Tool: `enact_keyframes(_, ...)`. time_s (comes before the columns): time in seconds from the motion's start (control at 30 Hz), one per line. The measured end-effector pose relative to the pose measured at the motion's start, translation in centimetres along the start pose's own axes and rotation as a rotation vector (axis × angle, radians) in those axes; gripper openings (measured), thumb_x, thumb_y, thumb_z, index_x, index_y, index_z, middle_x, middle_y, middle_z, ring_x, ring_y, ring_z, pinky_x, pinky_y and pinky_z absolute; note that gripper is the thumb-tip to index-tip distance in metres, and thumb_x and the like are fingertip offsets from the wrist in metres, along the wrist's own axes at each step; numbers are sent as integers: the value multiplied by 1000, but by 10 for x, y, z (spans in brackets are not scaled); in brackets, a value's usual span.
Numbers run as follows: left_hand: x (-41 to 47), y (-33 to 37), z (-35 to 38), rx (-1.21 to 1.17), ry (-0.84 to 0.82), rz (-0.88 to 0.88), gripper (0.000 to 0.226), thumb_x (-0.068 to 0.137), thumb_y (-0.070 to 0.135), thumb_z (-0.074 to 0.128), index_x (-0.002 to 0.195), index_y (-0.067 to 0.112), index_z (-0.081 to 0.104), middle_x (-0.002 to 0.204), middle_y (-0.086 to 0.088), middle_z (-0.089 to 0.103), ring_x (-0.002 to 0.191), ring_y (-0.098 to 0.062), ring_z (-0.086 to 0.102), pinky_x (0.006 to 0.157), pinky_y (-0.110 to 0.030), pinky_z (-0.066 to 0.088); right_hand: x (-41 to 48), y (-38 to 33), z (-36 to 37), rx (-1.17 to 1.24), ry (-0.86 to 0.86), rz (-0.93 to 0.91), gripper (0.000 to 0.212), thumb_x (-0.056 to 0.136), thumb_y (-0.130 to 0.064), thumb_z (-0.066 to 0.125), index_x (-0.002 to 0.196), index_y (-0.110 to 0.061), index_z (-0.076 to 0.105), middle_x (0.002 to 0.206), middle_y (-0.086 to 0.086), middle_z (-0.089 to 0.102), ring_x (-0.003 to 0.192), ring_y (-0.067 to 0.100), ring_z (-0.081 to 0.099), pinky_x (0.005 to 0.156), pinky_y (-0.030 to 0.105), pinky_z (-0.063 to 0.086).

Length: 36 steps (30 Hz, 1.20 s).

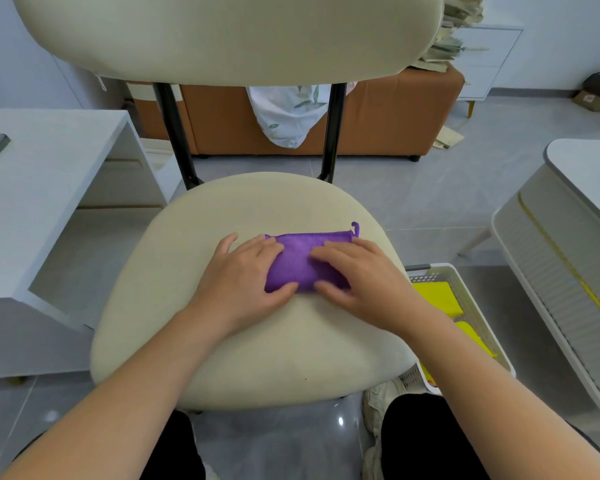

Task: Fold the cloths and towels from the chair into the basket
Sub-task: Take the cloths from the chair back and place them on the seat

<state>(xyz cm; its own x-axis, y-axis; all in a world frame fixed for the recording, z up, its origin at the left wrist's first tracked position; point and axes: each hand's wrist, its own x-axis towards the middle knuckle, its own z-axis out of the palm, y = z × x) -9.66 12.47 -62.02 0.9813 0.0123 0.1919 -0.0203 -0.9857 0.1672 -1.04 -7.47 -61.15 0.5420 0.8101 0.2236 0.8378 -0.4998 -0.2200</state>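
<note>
Your left grip point(243, 275) and right grip point(361, 278) both lie released, fingers flat on the purple cloth point(298, 258), thumbs along its near edge; neither clasps it. That cloth sits folded small on the chair seat point(257, 341). Press the crease firm, then lift it as one packet so it won't spring open. To your right the basket point(478, 317) stands on the floor, partly hidden under the seat's rim, with yellow cloths point(433, 296) inside; carry the packet round that rim.

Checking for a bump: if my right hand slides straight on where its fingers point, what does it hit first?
Probably the left hand: the right hand rests on the cloth with fingers aimed left, only bare cloth between the two.
</note>
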Motion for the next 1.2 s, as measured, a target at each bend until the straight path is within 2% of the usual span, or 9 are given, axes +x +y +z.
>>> enact_keyframes(0.1,-5,-5,0,-7,-32,32,80,69,62,31,134,17,47,142,1,47,136,-13,36,111,-35,22,-10,1,4,25,-112,31,62,81,-39,51,140,-23,41,148,-5,41,140,13,32,117,36,17)
enact_keyframes(0.33,3,-4,-7,-387,84,-165,39,70,19,57,109,22,60,105,4,67,93,-20,60,83,-29,45,-1,6,3,97,47,254,44,75,-13,59,118,-22,57,119,-7,61,114,16,53,114,42,22)
enact_keyframes(0.43,10,-3,-14,-808,137,-348,28,68,33,53,90,19,63,89,1,67,86,-17,60,80,-32,46,6,6,-11,510,247,439,24,68,-19,55,91,-20,63,84,-7,65,81,10,57,79,25,43)
enact_keyframes(0.53,15,7,-19,-1066,238,-460,27,77,37,55,82,10,60,76,-6,61,69,-13,51,65,-29,41,11,2,-21,976,339,580,8,84,-15,62,91,-13,64,84,2,65,78,9,57,75,32,48)
enact_keyframes(0.67,16,29,-14,-971,300,-611,23,96,26,44,76,17,47,69,4,49,60,-10,43,49,-15,32,14,-10,-12,915,362,691,12,97,-23,47,104,-20,57,101,2,63,94,17,58,86,36,48)
enact_keyframes(0.8,17,40,-12,-850,342,-653,27,98,34,39,84,12,44,70,5,49,62,-9,46,51,-16,35,16,-12,-9,864,241,784,21,99,-28,42,112,-18,54,110,2,61,102,18,57,94,38,46)
enact_keyframes(1.0,17,37,-17,-620,443,-568,32,97,42,38,92,12,45,75,0,54,71,-24,52,61,-37,41,12,2,-27,1458,-117,768,23,95,-16,51,116,-17,61,117,4,66,106,19,62,97,36,49)
enact_keyframes(1.1,19,38,-18,-629,440,-564,36,97,43,38,82,11,44,68,2,49,62,-17,47,54,-32,37,14,-1,-21,1433,32,819,18,98,-22,49,109,-20,62,115,5,66,103,18,62,95,37,49)
enact_keyframes(1.2,24,40,-20,-849,393,-624,38,96,42,43,71,12,42,65,3,43,58,-12,40,48,-18,30,18,-7,-14,1089,262,785,20,99,-33,44,105,-25,60,105,-3,65,98,13,60,85,30,50)
